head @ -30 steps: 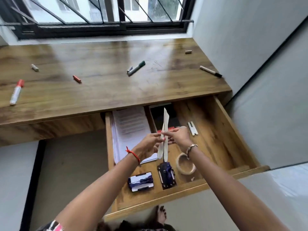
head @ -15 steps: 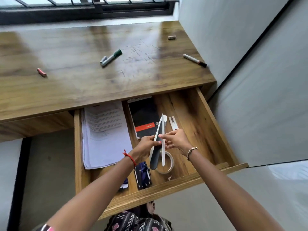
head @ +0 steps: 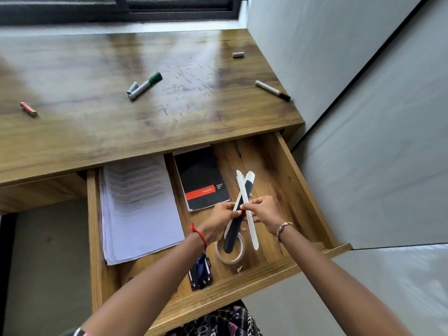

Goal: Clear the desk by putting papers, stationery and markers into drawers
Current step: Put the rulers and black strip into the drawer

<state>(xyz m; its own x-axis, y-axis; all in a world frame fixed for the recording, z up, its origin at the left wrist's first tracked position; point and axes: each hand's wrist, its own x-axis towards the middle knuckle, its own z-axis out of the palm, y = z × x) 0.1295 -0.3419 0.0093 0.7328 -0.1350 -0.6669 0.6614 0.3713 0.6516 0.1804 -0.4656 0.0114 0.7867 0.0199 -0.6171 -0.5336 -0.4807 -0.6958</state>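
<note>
Above the open wooden drawer (head: 303, 180), my left hand (head: 219, 220) grips a flat strip with a black face (head: 234, 235), and my right hand (head: 265, 210) grips a plain white strip (head: 251, 227). The two strips cross like an X where my fingers meet. Inside the drawer lie a stack of printed papers (head: 138, 207), a black and red notebook (head: 201, 178), a roll of tape (head: 230, 253) and a dark stapler-like tool (head: 200, 272). On the desk (head: 97, 132) remain a green-capped marker (head: 145, 84), a black-tipped marker (head: 272, 90), a red cap (head: 28, 109) and a small white cap (head: 237, 54).
A grey wall (head: 363, 117) runs close along the right of the desk and drawer. A dark window frame (head: 121, 8) lines the far edge. Grey floor (head: 48, 263) shows left of the drawer, under the desk. My patterned clothing (head: 218, 321) sits below the drawer front.
The view has tilted down and shifted, so the left part of the desk has left the frame. The two strips, held nearly parallel before, now cross, and the black face of one shows.
</note>
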